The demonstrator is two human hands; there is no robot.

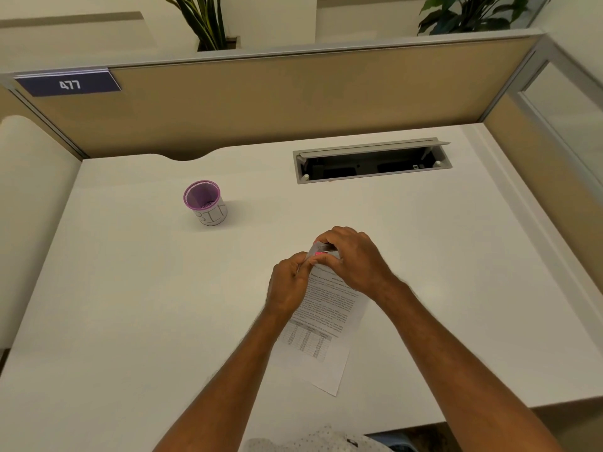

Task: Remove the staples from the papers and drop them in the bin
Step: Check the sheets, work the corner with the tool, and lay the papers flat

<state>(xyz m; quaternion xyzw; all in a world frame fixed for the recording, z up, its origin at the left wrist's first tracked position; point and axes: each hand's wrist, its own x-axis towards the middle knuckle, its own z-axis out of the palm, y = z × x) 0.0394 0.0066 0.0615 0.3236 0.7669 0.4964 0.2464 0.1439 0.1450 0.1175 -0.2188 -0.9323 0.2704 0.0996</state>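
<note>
Centre frame: right hand [354, 259] grips what looks like a staple remover [321, 250]; left hand [288, 285] pinches papers [326, 324]. Corner may tear; staple could miss bin [205, 203], upper left.

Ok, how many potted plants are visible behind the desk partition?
2: one spiky-leaved plant behind the partition's middle-left, one broad-leaved plant toward the right corner. Others may be hidden below the partition.
</note>
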